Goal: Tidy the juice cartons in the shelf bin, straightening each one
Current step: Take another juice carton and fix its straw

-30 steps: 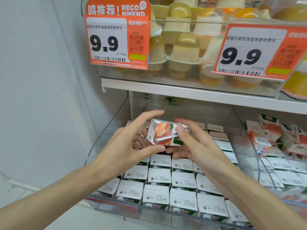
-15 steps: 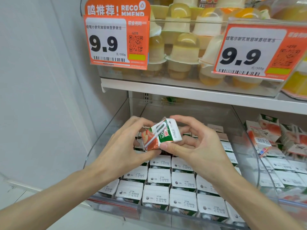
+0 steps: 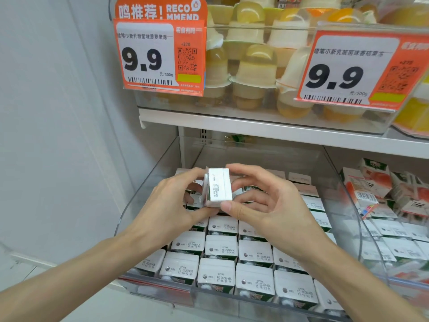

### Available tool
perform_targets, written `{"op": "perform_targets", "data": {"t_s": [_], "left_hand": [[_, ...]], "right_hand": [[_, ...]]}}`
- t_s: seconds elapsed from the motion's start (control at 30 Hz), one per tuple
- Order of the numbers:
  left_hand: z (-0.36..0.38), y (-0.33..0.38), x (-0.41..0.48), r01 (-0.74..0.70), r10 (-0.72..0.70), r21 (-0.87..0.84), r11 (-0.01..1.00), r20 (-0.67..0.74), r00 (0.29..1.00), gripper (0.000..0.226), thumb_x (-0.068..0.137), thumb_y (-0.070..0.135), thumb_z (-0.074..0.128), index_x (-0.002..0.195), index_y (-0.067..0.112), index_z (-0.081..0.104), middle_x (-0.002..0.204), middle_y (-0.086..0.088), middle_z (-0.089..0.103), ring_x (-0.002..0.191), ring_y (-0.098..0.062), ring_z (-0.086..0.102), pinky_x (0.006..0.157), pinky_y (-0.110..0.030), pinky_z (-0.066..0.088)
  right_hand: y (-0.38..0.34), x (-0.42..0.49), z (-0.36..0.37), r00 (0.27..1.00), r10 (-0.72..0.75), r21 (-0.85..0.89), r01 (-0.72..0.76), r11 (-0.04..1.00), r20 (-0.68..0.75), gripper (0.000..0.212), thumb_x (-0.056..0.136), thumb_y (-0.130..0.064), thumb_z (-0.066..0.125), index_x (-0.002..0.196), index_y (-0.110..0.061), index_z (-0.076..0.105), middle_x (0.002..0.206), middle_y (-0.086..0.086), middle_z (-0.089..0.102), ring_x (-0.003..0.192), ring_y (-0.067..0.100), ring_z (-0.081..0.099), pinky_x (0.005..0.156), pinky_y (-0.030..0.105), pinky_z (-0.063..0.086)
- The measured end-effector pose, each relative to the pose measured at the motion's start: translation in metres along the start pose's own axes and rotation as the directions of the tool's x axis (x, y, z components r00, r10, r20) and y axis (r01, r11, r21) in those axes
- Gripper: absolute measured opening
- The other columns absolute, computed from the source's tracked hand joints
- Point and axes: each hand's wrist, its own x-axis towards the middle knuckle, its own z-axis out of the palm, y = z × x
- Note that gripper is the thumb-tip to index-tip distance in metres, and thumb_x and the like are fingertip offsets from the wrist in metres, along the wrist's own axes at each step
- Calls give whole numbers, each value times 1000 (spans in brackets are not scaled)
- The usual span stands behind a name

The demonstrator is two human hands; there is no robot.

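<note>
Two hands, left hand (image 3: 171, 205) and right hand (image 3: 267, 205), pinch one juice carton (image 3: 218, 188) above the shelf bin (image 3: 232, 298), white top showing

2 orange 9.9 price tags (image 3: 160, 56) hang before jelly cups (image 3: 256, 68).

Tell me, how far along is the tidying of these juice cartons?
Mostly done, it seems: the front rows stand upright in neat lines in the clear bin. In hand: one carton, pinched between left hand and right hand above the back rows. Left: setting it down; spots behind the hands are hidden.
</note>
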Motion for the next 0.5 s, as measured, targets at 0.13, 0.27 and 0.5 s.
{"op": "perform_targets", "data": {"t_s": [0.13,0.27,0.5], "left_hand": [[-2,0,0,7,-6,30,1000,-44,999,49,76,50,86,119,49,62,114,28,69,102,3,66,74,-9,48],[-2,1,-1,51,-49,48,998,-44,998,52,69,49,93,109,43,62,110,25,65,96,4,64,68,-9,43],[-5,-7,1,138,-144,190,972,16,989,52,87,37,84,129,43,52,120,27,55,103,13,56,93,-30,53]], "right_hand": [[-2,0,0,999,38,-2,-38,999,-4,58,80,-37,86,134,-42,65,116,-17,75,101,8,76,92,32,61],[4,2,6,998,39,-10,-40,999,-55,42,85,-30,86,124,-38,71,112,-17,78,95,7,76,91,29,62],[15,14,-12,982,-65,-183,32,983,-179,32,97,-24,74,128,-35,70,108,-17,77,104,4,69,95,20,55]]}}
